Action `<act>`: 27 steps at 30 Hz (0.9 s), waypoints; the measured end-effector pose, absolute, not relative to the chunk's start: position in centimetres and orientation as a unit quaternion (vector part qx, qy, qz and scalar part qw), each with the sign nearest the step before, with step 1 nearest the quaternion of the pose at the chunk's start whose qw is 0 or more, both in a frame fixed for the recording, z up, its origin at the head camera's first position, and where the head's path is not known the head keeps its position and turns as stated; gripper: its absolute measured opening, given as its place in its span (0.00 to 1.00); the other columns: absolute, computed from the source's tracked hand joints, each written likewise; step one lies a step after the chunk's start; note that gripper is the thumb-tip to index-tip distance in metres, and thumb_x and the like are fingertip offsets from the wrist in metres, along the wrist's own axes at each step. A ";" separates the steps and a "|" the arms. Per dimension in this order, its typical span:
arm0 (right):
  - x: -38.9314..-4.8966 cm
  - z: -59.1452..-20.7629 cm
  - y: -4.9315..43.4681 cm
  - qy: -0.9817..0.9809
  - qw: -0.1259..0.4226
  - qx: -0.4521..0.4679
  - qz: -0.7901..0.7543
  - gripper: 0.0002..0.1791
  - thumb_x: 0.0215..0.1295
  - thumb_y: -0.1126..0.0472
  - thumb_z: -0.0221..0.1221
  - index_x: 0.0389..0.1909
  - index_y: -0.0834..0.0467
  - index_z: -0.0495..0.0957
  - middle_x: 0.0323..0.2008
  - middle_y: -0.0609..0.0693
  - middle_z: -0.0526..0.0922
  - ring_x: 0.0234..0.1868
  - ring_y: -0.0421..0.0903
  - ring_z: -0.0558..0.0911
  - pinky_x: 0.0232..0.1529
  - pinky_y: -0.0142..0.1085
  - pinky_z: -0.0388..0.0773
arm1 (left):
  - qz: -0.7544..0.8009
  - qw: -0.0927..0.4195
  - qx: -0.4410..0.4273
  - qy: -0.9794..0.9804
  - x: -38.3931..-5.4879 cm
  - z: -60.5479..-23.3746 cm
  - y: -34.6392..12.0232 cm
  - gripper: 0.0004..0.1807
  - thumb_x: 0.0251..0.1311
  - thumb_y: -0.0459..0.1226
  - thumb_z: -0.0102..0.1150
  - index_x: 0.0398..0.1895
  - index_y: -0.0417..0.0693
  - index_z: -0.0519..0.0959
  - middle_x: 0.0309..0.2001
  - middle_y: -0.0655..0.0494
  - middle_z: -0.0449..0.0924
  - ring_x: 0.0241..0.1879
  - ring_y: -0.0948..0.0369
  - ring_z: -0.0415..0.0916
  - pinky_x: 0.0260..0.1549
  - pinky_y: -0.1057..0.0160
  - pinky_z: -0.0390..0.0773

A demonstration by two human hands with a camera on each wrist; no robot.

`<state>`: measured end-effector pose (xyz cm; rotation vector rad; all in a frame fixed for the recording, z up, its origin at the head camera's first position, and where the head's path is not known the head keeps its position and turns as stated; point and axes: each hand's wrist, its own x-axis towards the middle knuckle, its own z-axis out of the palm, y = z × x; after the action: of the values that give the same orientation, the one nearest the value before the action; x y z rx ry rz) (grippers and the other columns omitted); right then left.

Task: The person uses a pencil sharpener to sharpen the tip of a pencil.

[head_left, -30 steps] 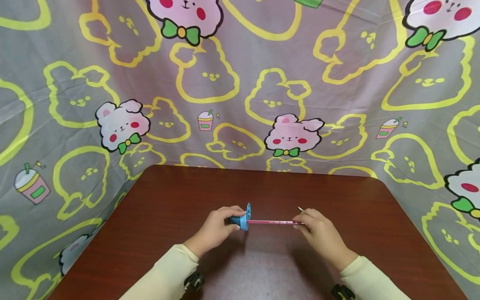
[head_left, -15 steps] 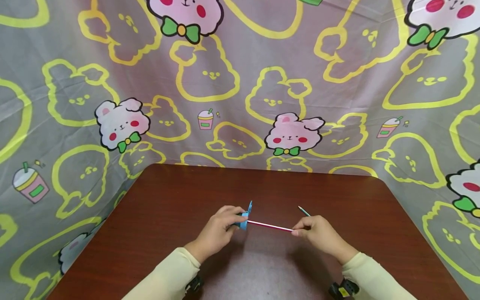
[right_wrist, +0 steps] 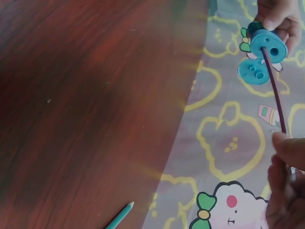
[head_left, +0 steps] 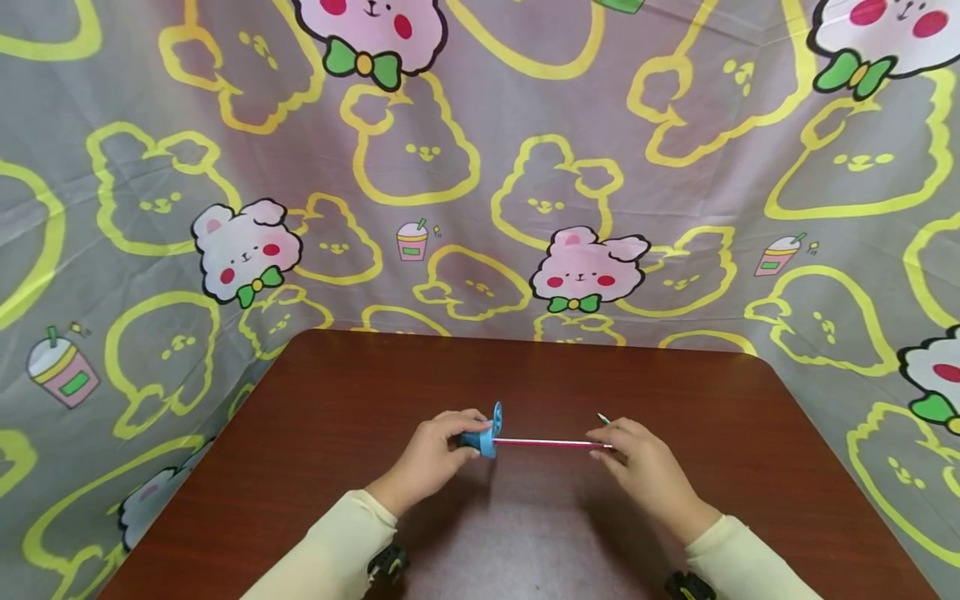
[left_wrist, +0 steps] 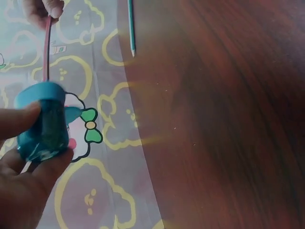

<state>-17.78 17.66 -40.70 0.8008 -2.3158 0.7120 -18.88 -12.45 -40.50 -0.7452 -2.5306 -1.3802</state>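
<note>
My left hand (head_left: 429,460) grips a blue pencil sharpener (left_wrist: 44,121), thumb on one side and fingers on the other. Its flip lid (right_wrist: 254,71) hangs open, and two holes of different size show in the top. A red-and-white striped pencil (head_left: 551,442) runs level from the smaller hole across to my right hand (head_left: 647,468). There my right thumb and fingers pinch the pencil near its far end. The tip inside the sharpener is hidden.
A green pencil (right_wrist: 120,216) with a sharpened point lies on the dark red-brown table (head_left: 390,375), partly behind my right hand in the head view. Around the table hangs a grey cloth (head_left: 465,225) with cartoon prints.
Half a second ago the pencil sloped down toward my right hand; now it is level again. The right hand has risen slightly and turned. My left hand keeps its grip, tilting the sharpener slightly.
</note>
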 end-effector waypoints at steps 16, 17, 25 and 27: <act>-17.5 -40.2 17.5 -0.904 0.060 0.188 0.378 0.02 0.56 0.64 0.67 0.26 0.54 0.85 0.27 0.41 0.83 0.28 0.33 0.75 0.28 0.30 0.72 | -0.387 0.186 -0.351 -0.832 -18.7 -41.4 -12.4 0.23 0.42 0.18 0.69 0.44 0.40 0.85 0.47 0.49 0.82 0.50 0.51 0.76 0.41 0.64 0.81; -17.5 -39.9 17.5 -0.910 0.044 0.172 0.374 0.03 0.58 0.63 0.66 0.27 0.55 0.85 0.27 0.41 0.84 0.29 0.34 0.75 0.29 0.31 0.72 | -0.383 0.187 -0.356 -0.832 -18.6 -41.3 -12.3 0.23 0.42 0.18 0.68 0.45 0.40 0.85 0.47 0.49 0.82 0.50 0.51 0.76 0.42 0.64 0.81; -17.9 -40.6 17.2 -0.899 0.251 0.243 0.264 0.11 0.46 0.68 0.72 0.33 0.56 0.85 0.32 0.42 0.79 0.32 0.39 0.78 0.31 0.34 0.76 | -0.446 0.113 -0.272 -0.845 -18.7 -40.7 -12.2 0.21 0.48 0.22 0.68 0.48 0.40 0.84 0.51 0.49 0.81 0.52 0.52 0.76 0.39 0.65 0.80; -18.1 -40.9 17.4 -0.873 0.315 0.287 0.236 0.08 0.54 0.62 0.70 0.35 0.58 0.85 0.33 0.45 0.80 0.34 0.42 0.79 0.32 0.35 0.77 | -0.466 0.086 -0.241 -0.847 -18.7 -40.4 -12.3 0.20 0.49 0.23 0.67 0.49 0.40 0.84 0.52 0.48 0.81 0.53 0.52 0.76 0.43 0.61 0.80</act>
<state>-18.10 17.42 -40.86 0.7553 -2.3018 0.6231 -18.70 -12.31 -40.45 -0.7180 -2.5240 -1.3877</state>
